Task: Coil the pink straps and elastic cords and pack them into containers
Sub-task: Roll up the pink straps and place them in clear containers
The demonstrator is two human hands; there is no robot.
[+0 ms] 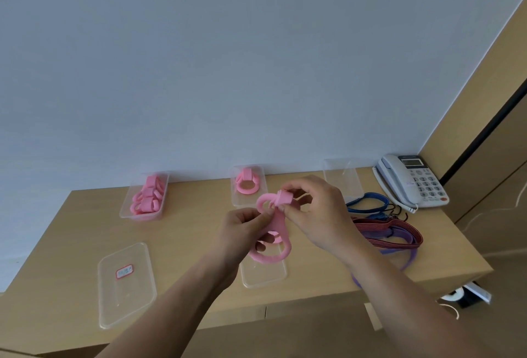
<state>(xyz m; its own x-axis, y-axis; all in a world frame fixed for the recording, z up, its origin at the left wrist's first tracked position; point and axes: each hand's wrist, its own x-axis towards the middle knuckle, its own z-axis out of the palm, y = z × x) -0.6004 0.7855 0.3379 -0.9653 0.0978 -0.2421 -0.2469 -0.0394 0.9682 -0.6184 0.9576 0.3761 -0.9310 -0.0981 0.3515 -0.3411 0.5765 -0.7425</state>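
Both hands are raised above the middle of the wooden table (185, 223), working on one pink strap (282, 226). The left hand (242, 232) grips the strap where its bands cross, with the fingers curled round it and a fingertip showing through the lower loop. The right hand (319, 212) pinches the strap's folded end (283, 197) between thumb and forefinger at the top of the upper loop. Its other fingers are curled behind. The strap hangs in a figure-of-eight, off the table surface, with the lower loop above a clear tray (263, 276) at the near edge; whether this is a lid or a container cannot be told. The left container (125, 212), near the wall, holds several coiled pink straps (147, 198). The middle container (242, 201), also by the wall, holds a single coiled strap (246, 185). A third clear container (339, 175) stands to its right, partly hidden behind the right hand. A labelled lid (125, 286) lies flat at the near left. At the right, a blue elastic cord (368, 200), a red-striped elastic cord (399, 229) and a purple elastic cord (410, 257) lie loose and overlapping. A corded telephone (413, 180) occupies the far right corner.
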